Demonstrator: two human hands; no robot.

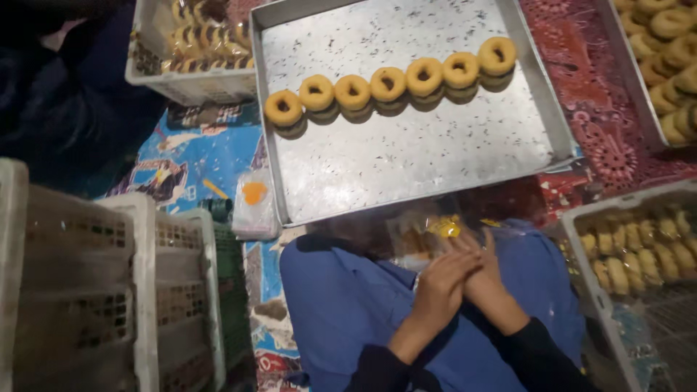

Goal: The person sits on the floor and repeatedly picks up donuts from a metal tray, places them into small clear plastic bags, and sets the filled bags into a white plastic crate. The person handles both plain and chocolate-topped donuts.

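Observation:
My left hand (439, 284) and my right hand (485, 274) meet over my blue-clad lap, left fingers lying across the right. Both close on the near edge of a clear plastic bag (425, 234) with a yellow print. The bag seems to hold ring-shaped pastries, though its contents are blurred. Just beyond the bag lies a large metal tray (406, 152) with a slanted row of several golden ring pastries (388, 86) stacked in pairs.
White plastic crates (109, 283) stand at the left. A crate of wrapped pastries (192, 47) sits at the top left, another tray of rings (671, 58) at the top right, and a crate of pastries (639, 254) on the right. A pile of small bags (254, 205) lies beside the tray on a patterned mat.

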